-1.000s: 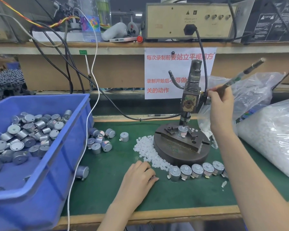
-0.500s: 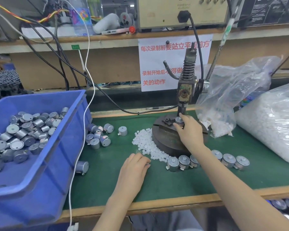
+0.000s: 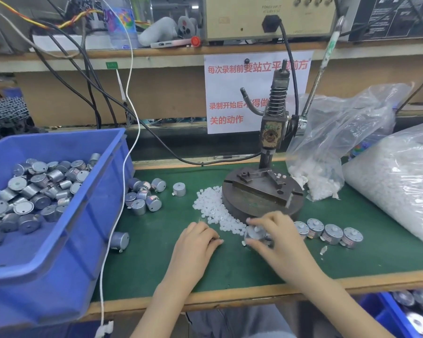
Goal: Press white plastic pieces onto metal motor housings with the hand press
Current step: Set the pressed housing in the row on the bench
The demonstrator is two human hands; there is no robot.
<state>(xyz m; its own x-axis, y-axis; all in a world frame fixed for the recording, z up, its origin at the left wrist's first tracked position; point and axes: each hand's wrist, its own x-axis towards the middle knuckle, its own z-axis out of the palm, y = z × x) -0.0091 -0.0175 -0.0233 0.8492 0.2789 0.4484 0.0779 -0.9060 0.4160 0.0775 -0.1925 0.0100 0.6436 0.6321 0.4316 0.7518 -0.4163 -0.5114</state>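
Motor housing (image 3: 255,236): small silver drum with a white piece on top, blurred, low over the green mat (image 3: 230,264) just in front of the press base, at the left end of a row of like motors.
Right hand (image 3: 277,231): came from above, fingers and thumb curled round the motor housing.
Left hand (image 3: 198,240): lay on the mat just left of it, fingers bent with tips down at the edge of the white heap; whether they pinched a piece could not be told.
White pieces (image 3: 214,212): loose heap on the mat against the left front of the base.
Row of motors (image 3: 327,232): four, upright, side by side, white-topped, right of the right hand.
Hand press (image 3: 271,132): upright on a round dark base (image 3: 254,206), coil spring on its column, lever (image 3: 325,59) raised up and to the right.
Loose motors (image 3: 144,193): cluster on the mat left of the heap.
Blue bin (image 3: 83,215): far left, heaped with silver motors.
Bags (image 3: 401,186): clear plastic, right of the press, holding white pieces.
Sign (image 3: 230,93): white sheet behind the press, red writing "每次录制前要站立平视前方"; lower lines partly hidden, ending "关的动作".
Beige box (image 3: 242,18): on the shelf, printed "POWER INPUT".
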